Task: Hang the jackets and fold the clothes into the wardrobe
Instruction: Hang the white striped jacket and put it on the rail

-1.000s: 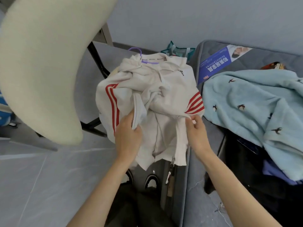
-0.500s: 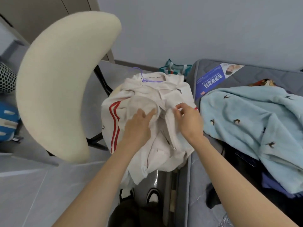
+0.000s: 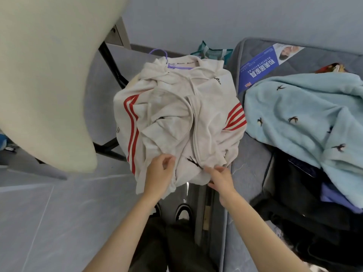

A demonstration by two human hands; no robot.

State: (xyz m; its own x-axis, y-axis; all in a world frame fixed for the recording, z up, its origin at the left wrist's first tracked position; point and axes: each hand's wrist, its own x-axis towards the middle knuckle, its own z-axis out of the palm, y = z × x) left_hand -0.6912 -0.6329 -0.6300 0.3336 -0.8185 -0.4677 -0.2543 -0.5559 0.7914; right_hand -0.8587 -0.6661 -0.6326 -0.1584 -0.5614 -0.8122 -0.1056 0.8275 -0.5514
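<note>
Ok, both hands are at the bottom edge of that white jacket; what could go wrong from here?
1. The white jacket lies crumpled, a drawcord trailing across its front; fabric or cord could catch if the dark zipper end is joined now.
2. The purple hanger shows only at the collar; the left hand and right hand tugging the hem might pull the jacket off it.
3. The hem overhangs the floor, so the jacket could slide down.

We're in a bedroom at home here: a grey mattress (image 3: 247, 179) runs along the right, a pale blue blanket (image 3: 294, 114) lies rumpled across it beside a heap of dark clothes (image 3: 304, 205), a white jacket (image 3: 176, 118) sits on a purple hanger (image 3: 177, 66), and a cream-backed chair (image 3: 43, 75) stands on the grey tiled floor (image 3: 49, 222).
</note>
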